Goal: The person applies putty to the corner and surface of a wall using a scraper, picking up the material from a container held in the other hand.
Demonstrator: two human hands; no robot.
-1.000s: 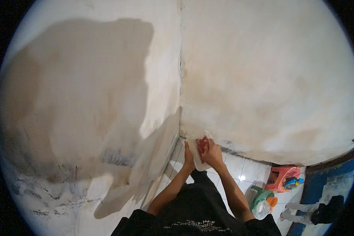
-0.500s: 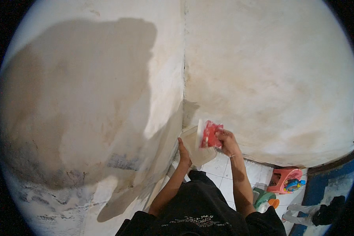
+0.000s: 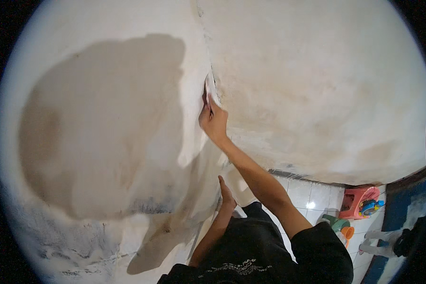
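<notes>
My right hand [image 3: 214, 122] is raised to the corner where two walls meet. It grips a putty scraper [image 3: 210, 89], seen nearly edge-on with its blade end up against the corner seam; most of its handle is hidden by the fingers. Lower down, my left hand [image 3: 226, 196] holds a pale shallow container [image 3: 240, 183] by its side, thumb pointing up. My right forearm covers part of the container, and what it contains is hard to make out.
The left wall [image 3: 151, 142] has brownish stains and dark patches low down; the right wall [image 3: 317, 104] is patchy off-white. On the white tiles [image 3: 300, 191] at right stand a pink plastic stool [image 3: 352, 201], a green container [image 3: 335, 222] and an orange cup [image 3: 347, 233].
My right hand has carried the scraper from over the container up and left to the wall corner. My left hand stays low with the container.
</notes>
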